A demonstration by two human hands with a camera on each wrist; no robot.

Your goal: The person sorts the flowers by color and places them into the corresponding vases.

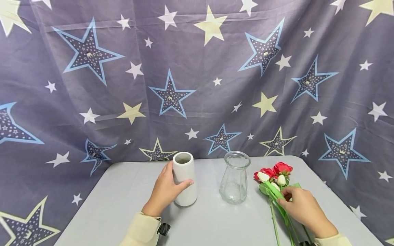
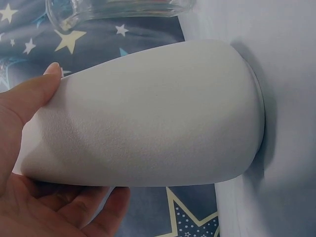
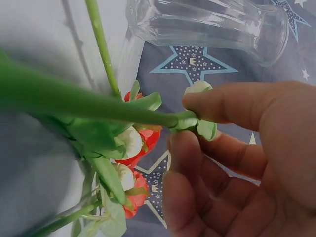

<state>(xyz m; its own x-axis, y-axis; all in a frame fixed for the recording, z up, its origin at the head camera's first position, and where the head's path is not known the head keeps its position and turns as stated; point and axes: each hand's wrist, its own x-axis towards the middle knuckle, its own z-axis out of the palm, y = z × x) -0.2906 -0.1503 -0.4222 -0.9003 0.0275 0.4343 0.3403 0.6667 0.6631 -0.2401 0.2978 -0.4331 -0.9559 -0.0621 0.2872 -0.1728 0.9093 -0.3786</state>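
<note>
In the head view my left hand (image 1: 167, 189) grips a white ceramic vase (image 1: 186, 184), thumb across its front and fingers round its far side. The vase stands upright on the table; in the left wrist view its matte, slightly grainy wall (image 2: 148, 113) fills the middle. My right hand (image 1: 300, 206) is over a bunch of artificial flowers at the right. Between thumb and forefinger it pinches the green stem of a white tulip (image 3: 185, 120), just under the bloom. Red flowers (image 1: 282, 168) and other white tulips (image 1: 281, 180) lie beside it, stems pointing toward me.
A clear glass vase (image 1: 235, 181) with a flared rim stands between the white vase and the flowers. The grey-white table (image 1: 212, 225) reaches back to a hanging purple-grey cloth (image 1: 197, 85) printed with stars.
</note>
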